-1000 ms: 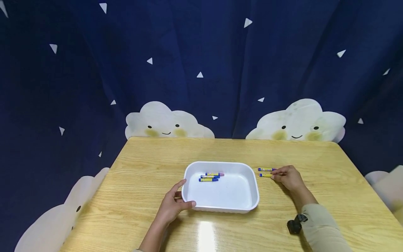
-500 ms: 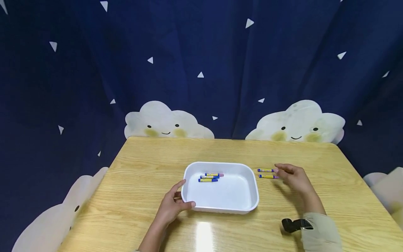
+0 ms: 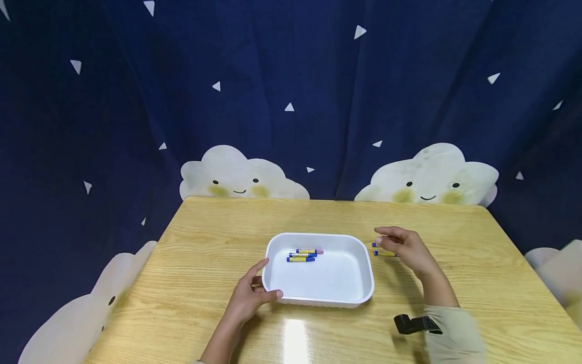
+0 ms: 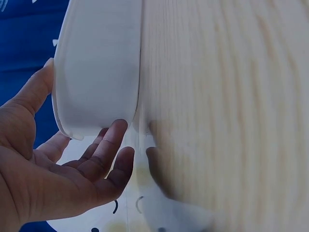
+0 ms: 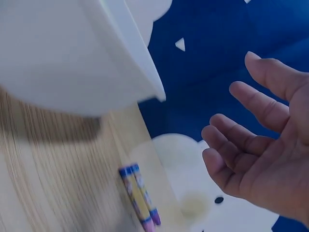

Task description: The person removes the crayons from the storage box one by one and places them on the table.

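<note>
A white tray (image 3: 318,302) sits mid-table with three blue-and-yellow crayons (image 3: 303,255) lying in its far left part. My left hand (image 3: 249,296) rests against the tray's near left corner, thumb along the front rim and fingers fairly straight against the side wall (image 4: 96,72). Two more crayons (image 3: 384,254) lie side by side on the table just right of the tray; the right wrist view shows the pair of crayons (image 5: 140,198) beside the tray wall (image 5: 72,63). My right hand (image 3: 400,246) hovers over them, fingers (image 5: 241,140) loosely spread, holding nothing.
The wooden table (image 3: 204,237) ends at a dark blue curtain (image 3: 291,76) with white cloud shapes along its back and sides. A black wrist strap (image 3: 411,324) shows on my right sleeve.
My right hand has lifted off the two table crayons and drifted left toward the tray, empty. Both crayons stay on the table. The left hand and tray have not moved.
</note>
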Demonstrator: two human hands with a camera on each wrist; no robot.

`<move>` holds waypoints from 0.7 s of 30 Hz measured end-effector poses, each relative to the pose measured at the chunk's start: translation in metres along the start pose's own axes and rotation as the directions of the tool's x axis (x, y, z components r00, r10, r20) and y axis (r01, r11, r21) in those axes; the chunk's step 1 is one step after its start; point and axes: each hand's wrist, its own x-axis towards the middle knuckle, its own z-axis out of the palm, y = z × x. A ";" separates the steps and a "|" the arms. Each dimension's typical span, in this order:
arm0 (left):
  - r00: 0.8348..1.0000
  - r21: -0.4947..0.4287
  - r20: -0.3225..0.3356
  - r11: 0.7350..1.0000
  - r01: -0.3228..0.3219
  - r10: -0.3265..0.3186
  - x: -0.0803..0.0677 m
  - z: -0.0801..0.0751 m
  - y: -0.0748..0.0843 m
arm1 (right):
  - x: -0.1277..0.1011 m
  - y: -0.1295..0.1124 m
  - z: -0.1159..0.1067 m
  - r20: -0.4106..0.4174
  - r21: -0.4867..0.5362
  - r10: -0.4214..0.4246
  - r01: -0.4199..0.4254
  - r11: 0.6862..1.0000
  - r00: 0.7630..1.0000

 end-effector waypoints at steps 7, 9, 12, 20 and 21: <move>1.000 -0.004 0.001 1.000 -0.013 0.013 -0.001 0.001 0.003 | 0.007 -0.016 0.024 0.074 0.072 -0.035 0.029 0.997 0.997; 1.000 -0.007 0.000 1.000 -0.013 0.013 -0.001 0.001 0.003 | 0.010 -0.019 0.032 0.093 0.083 -0.037 0.029 0.996 0.995; 1.000 -0.006 -0.005 1.000 -0.016 0.016 -0.001 0.000 0.004 | 0.015 -0.023 0.045 0.126 0.094 -0.035 0.023 0.995 0.991; 1.000 0.006 -0.010 1.000 -0.007 0.007 -0.002 0.000 0.003 | 0.028 -0.018 0.071 0.200 0.102 -0.005 -0.015 0.995 0.980; 1.000 0.008 -0.009 1.000 -0.002 0.002 -0.002 0.000 0.003 | 0.028 -0.018 0.073 0.215 0.106 -0.006 -0.017 0.994 0.977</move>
